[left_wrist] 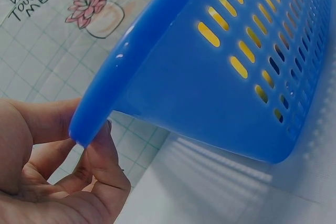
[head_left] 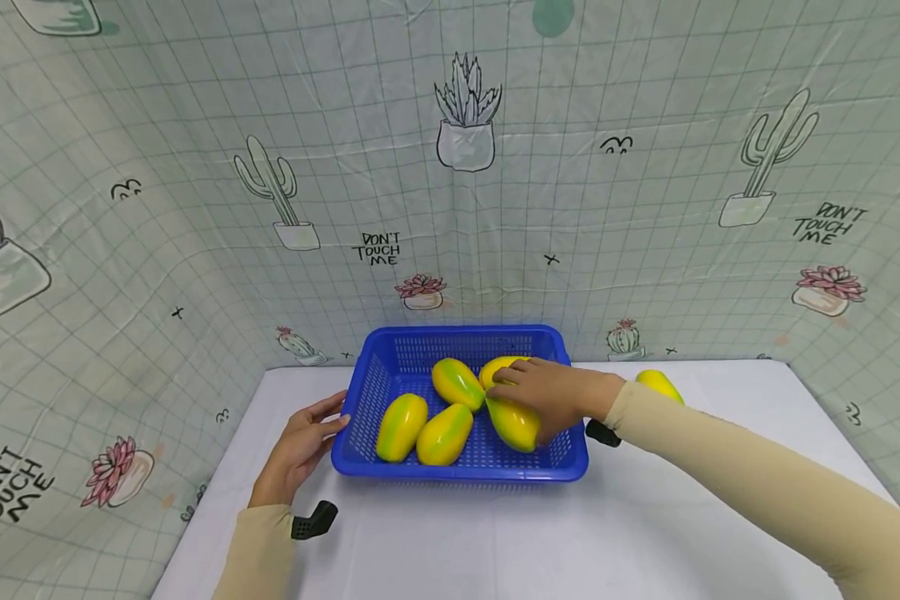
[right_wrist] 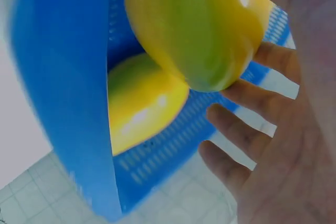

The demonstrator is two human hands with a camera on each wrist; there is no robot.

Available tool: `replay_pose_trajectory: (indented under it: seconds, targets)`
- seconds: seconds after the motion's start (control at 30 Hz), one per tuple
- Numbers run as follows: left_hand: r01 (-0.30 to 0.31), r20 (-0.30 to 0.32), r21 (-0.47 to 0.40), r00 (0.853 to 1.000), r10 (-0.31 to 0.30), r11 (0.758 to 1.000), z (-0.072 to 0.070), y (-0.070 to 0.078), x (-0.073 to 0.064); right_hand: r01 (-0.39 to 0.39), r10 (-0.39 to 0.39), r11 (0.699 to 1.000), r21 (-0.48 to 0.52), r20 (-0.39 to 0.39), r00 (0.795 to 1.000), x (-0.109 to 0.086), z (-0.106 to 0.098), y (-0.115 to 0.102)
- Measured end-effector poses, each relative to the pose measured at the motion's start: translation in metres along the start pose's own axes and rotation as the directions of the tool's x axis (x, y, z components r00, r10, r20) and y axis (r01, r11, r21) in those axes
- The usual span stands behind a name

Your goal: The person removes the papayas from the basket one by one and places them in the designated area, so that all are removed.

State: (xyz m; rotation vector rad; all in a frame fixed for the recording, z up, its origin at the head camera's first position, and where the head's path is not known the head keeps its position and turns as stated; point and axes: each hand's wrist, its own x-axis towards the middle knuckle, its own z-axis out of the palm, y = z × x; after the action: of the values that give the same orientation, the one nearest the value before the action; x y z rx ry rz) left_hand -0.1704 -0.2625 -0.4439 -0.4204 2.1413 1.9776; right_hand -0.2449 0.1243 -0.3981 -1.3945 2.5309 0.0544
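Observation:
A blue plastic basket point(head_left: 461, 472) with slotted walls stands on the table, several glossy yellow-green mangoes point(head_left: 445, 435) inside it. At its left side my left hand point(head_left: 300, 446) pinches the rim; the left wrist view has the thumb and fingers point(left_wrist: 107, 169) on either side of the rim. My right hand point(head_left: 547, 396) reaches over the right wall and holds a mango point(head_left: 515, 425) between thumb and fingers. In the right wrist view, fingertips touch that mango point(right_wrist: 194, 30), while the lower fingers spread away from it. Another mango point(right_wrist: 149, 103) lies close beside it.
One more mango point(head_left: 658, 385) lies on the white tabletop point(head_left: 450, 550), right of the basket and partly behind my right forearm. A grid-patterned cloth point(head_left: 510, 217) with plant drawings rises behind the table and along its sides.

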Motion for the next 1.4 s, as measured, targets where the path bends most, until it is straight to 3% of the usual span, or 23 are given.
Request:
replay_pose_trajectory:
  seconds: [0.27, 0.6, 1.0, 1.4]
  targets:
    - [-0.005, 0.004, -0.005, 1.0, 0.005, 1.0, 0.0, 0.0, 0.0, 0.039, -0.039, 0.999, -0.003, -0.207, 0.978, -0.028, -0.011, 0.015]
    - [-0.001, 0.007, -0.019, 1.0, 0.001, 1.0, 0.001, 0.0, -0.001, 0.004, 0.013, 0.999, 0.046, -0.361, 0.932, -0.066, -0.012, 0.032]
    - [-0.007, 0.007, -0.014, 1.0, 0.007, 1.0, 0.001, 0.0, -0.001, -0.083, 0.123, 0.99, 0.111, -0.432, 0.893, -0.112, -0.005, 0.051]
    - [-0.003, 0.007, -0.018, 1.0, 0.003, 1.0, 0.001, -0.001, 0.0, -0.166, 0.228, 0.972, 0.167, -0.492, 0.84, -0.155, 0.021, 0.078]
